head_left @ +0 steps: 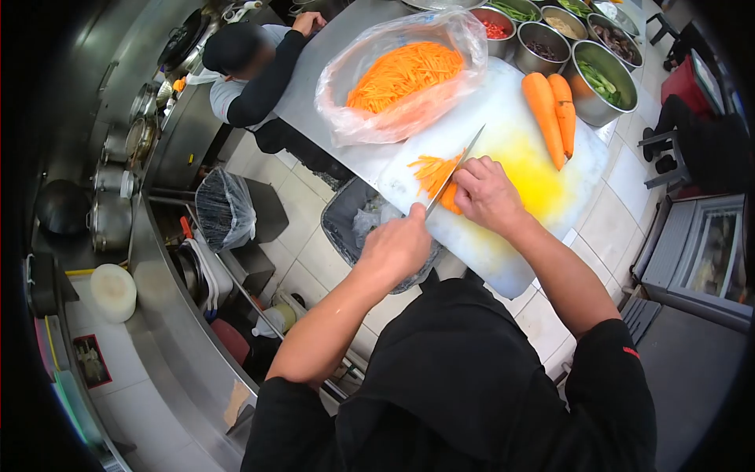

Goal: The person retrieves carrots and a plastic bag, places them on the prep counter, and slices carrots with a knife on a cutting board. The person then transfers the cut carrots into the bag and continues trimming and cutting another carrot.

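Note:
My left hand (399,245) is closed round the handle of a kitchen knife (465,154), its blade angled up and away across the cutting board (511,263). Beside the blade, my right hand (489,191) presses with bent fingers on a piece of carrot (451,200), partly hidden under them. Cut carrot strips (431,173) lie loose on the blade's other side. Two whole peeled carrots, one larger carrot (543,114) and one slimmer carrot (564,110), rest at the board's far right. A clear plastic bag (334,106) full of carrot shreds (405,75) sits behind the board.
Several steel containers stand at the back right, among them one with green vegetables (602,82) and one with chopped red pieces (495,30). A lined bin (334,220) is below the table edge. Another person (263,82) leans at the table's far left.

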### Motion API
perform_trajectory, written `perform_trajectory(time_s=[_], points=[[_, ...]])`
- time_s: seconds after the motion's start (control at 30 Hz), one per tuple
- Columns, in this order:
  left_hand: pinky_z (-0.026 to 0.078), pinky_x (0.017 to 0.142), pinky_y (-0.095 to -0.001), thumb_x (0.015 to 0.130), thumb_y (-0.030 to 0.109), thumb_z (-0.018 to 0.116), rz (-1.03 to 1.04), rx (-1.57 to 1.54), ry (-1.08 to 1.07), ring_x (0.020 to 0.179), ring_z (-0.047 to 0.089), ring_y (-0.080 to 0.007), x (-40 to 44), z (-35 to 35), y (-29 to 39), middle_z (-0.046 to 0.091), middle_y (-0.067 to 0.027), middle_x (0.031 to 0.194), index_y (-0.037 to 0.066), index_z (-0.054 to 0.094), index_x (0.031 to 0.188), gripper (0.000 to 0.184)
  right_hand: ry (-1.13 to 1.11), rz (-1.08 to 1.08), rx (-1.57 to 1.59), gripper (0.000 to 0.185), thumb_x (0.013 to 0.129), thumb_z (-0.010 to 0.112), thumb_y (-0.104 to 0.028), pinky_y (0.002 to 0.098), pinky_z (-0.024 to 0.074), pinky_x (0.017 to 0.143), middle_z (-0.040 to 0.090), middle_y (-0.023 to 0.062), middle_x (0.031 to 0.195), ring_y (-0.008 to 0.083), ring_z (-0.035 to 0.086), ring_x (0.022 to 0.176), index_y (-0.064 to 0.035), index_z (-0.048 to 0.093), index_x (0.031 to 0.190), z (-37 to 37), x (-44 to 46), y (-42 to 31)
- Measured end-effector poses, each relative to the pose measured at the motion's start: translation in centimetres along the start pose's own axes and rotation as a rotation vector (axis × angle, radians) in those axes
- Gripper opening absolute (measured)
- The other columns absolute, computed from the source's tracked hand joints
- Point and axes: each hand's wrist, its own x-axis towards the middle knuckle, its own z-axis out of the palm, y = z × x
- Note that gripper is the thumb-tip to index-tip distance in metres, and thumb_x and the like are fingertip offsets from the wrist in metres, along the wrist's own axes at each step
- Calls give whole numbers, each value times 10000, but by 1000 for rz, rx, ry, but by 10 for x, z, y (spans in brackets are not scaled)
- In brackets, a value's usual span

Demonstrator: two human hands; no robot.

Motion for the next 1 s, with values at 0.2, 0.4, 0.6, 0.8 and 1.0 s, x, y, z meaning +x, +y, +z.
perform_trajectory(time_s=[0.2, 0.4, 0.6, 0.8, 1.0], points=[[493, 893, -597, 984, 184, 464, -21, -24, -17, 1009, 659, -528, 12, -3, 8, 686, -358, 1004, -21, 478, 1235, 324, 47, 2, 5, 161, 747, 688, -71, 417, 497, 821, 611, 84, 908, 294, 597, 901, -82, 637, 899, 3, -1, 0], [489, 906, -597, 982, 176, 466, -1, -20, -3, 1009, 659, -529, 20, 6, 7, 681, -370, 1007, -32, 480, 1233, 326, 75, -2, 3, 133, 743, 689, -74, 417, 498, 803, 603, 85, 885, 288, 596, 891, -79, 620, 857, 4, -1, 1], [490, 914, -590, 979, 186, 463, -4, -26, -12, 1010, 657, -533, 19, 8, 7, 679, -372, 1015, -41, 475, 1200, 317, 79, -16, -3, 141, 742, 699, -83, 411, 499, 798, 596, 85, 882, 286, 596, 888, -76, 616, 856, 3, -2, 1], [487, 916, -590, 978, 191, 463, -34, -41, -29, 1019, 647, -544, 16, 8, 11, 676, -373, 1030, -18, 472, 1190, 298, 71, -14, -1, 154, 745, 701, -80, 411, 503, 803, 600, 85, 904, 285, 600, 897, -73, 628, 880, 1, -2, 0], [486, 932, -594, 972, 166, 431, -14, -50, -6, 1052, 652, -533, 27, 14, 8, 675, -378, 1054, -24, 474, 1206, 305, 7, -26, 63, 139, 753, 701, -83, 411, 503, 813, 598, 80, 920, 284, 596, 899, -80, 639, 877, -7, 3, 4]])
